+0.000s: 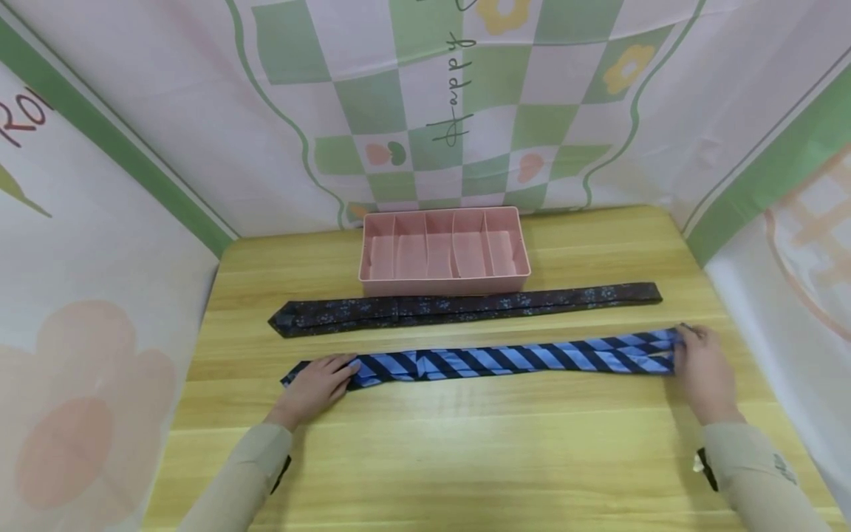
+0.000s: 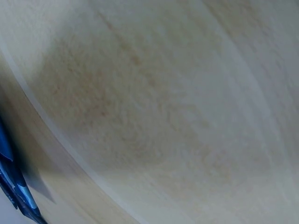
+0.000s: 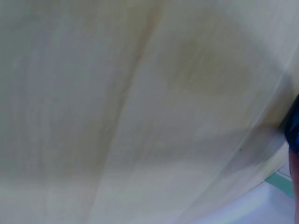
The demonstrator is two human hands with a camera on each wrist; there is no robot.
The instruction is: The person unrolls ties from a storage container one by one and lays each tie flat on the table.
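A blue necktie (image 1: pixel 505 360) with dark diagonal stripes lies lengthwise across the table, folded over itself. My left hand (image 1: pixel 318 388) rests on it near the pointed left end, fingers laid over the fabric. At the other end, my right hand (image 1: pixel 708 373) pinches the tie, and its fingertips are partly hidden. Behind it lies a dark floral necktie (image 1: pixel 452 307), stretched out nearly parallel. A bit of the blue necktie (image 2: pixel 18 186) shows at the lower left of the left wrist view. In the right wrist view, dark blue fabric (image 3: pixel 293 126) shows at the right edge.
Beyond the dark tie stands a pink box (image 1: pixel 444 285) with several compartments side by side, close to the back edge. The wooden table (image 1: pixel 465 458) is bordered by a patterned cloth backdrop (image 1: pixel 425 96) at the back and sides.
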